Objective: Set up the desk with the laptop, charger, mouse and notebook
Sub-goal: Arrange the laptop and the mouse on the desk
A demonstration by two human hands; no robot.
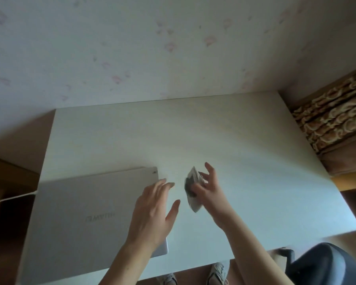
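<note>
Beside the closed laptop (86, 219), just off its right edge, both hands hover above the desk (245, 140). That silver laptop lies flat on the near left part of the desk with its lid shut, and a pale cable (10, 198) runs off its left side toward the floor, probably the charger lead, though its far end is out of sight.

Right of the laptop, the right hand (209, 188) pinches a small, thin, blurred object (192, 190), pale with a darker patch; it may be the notebook or a folded sleeve, and I cannot tell which. It is held on edge, tilted, its long axis running roughly from the near edge of the desk toward the wall, and it is lifted off the surface rather than resting on it.

Partly over the laptop's right edge, the left hand (154, 210) is relaxed with fingers spread and straight, holding nothing, its fingertips pointing toward the object. The gap between that hand and the object is small, so it seems the nearer one to take or steady it; the bare desk right of the laptop looks the likely place to set it down flat.

No mouse shows anywhere around the laptop.
</note>
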